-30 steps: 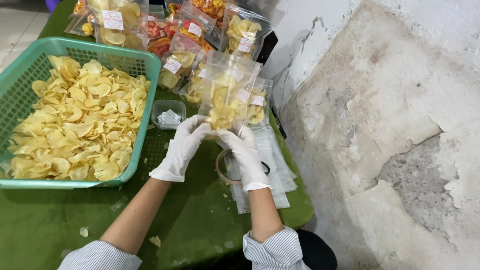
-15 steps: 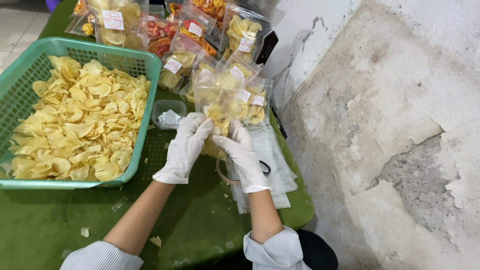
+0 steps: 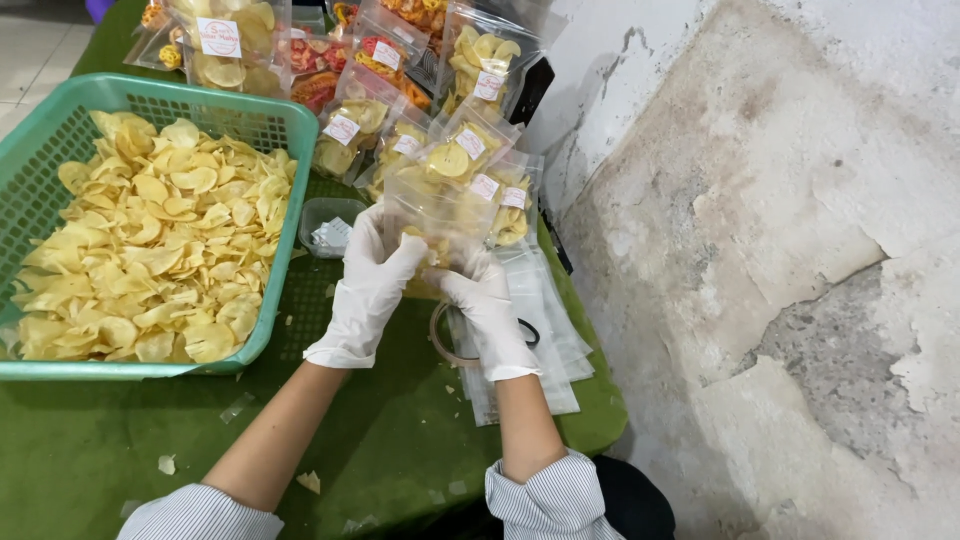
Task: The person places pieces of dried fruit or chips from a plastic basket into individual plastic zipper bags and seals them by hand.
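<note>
Chips fill the clear bag (image 3: 440,215) that we hold between both gloved hands, just above the green bench (image 3: 100,440) and in front of the row of packed bags. Largest around us is the cracked grey wall (image 3: 780,250) on the right. Next comes the bench itself, with a few chip crumbs scattered on its cloth. On its left side sits one teal basket (image 3: 290,190), heaped with loose yellow chips (image 3: 150,240). Behind our hands we count roughly ten sealed chip packets (image 3: 480,65), most with a small white label; some hold yellow chips, a few hold reddish ones, and the far ones overlap too much for an exact count. One stack of empty clear pouches (image 3: 545,320) lies under the right hand. One small clear tub (image 3: 330,225) stands just beside the basket. One tape ring (image 3: 450,335) lies partly hidden beneath our wrists. Our left hand (image 3: 368,285) pinches the bag's lower left; our right hand (image 3: 485,305) pinches its lower right edge.
</note>
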